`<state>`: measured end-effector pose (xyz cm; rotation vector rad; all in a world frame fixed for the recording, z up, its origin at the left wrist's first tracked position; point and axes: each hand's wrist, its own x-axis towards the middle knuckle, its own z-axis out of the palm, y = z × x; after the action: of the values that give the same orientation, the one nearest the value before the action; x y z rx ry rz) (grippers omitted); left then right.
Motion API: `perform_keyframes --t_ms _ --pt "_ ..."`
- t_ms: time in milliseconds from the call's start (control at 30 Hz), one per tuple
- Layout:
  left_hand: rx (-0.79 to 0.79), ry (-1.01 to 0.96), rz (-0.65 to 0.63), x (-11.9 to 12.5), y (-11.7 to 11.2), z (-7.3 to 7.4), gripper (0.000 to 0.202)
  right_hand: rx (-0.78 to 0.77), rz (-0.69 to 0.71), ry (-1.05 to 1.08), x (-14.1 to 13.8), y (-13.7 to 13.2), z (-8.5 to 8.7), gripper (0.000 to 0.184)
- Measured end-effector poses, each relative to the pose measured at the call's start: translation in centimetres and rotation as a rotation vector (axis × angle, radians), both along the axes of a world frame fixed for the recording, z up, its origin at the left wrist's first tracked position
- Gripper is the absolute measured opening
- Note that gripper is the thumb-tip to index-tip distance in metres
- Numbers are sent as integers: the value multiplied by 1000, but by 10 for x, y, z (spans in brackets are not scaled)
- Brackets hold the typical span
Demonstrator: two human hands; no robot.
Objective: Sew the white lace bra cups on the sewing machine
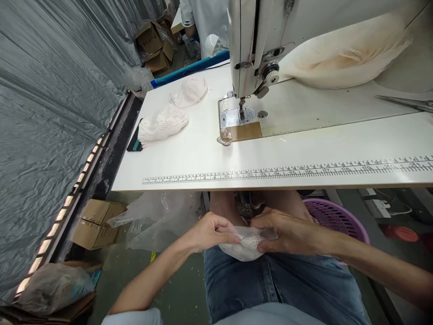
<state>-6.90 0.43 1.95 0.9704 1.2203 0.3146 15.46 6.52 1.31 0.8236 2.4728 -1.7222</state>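
Observation:
Over my lap I hold a small, sheer white piece of fabric (244,249) with a lacy, knitted-looking patch in its middle. My left hand (218,232) pinches its left side between thumb and fingers. On the opposite side, my right hand (280,232) grips the fabric with thumb and bent fingers. Both hands are below the front edge of the sewing table (189,158). On the table's left part lie a white lace piece (163,123) and a pale pinkish fabric piece (191,92).
A sewing machine (241,49) stands on the table, its needle over the metal plate. Scissors (406,103) and a cream fabric bundle (345,58) lie to the right. Beside my knee is a purple basket (334,219). Cardboard box (96,223) and plastic bag (162,219) sit left. Another person (209,20) is beyond.

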Motion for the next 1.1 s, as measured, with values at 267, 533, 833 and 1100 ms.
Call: perform_keyframes --t_ms 267,533,833,1100 --pt "32 -9 -125 1 3 5 24 -225 92 104 -8 6 -6 23" --pt "-40 -16 -81 3 4 0 22 -359 146 161 7 12 -8 28" --pt "-29 47 0 1 -4 -1 23 -167 79 140 2 11 -10 23" --pt "-21 26 -36 1 -3 -2 25 -294 129 147 2 12 -9 27"
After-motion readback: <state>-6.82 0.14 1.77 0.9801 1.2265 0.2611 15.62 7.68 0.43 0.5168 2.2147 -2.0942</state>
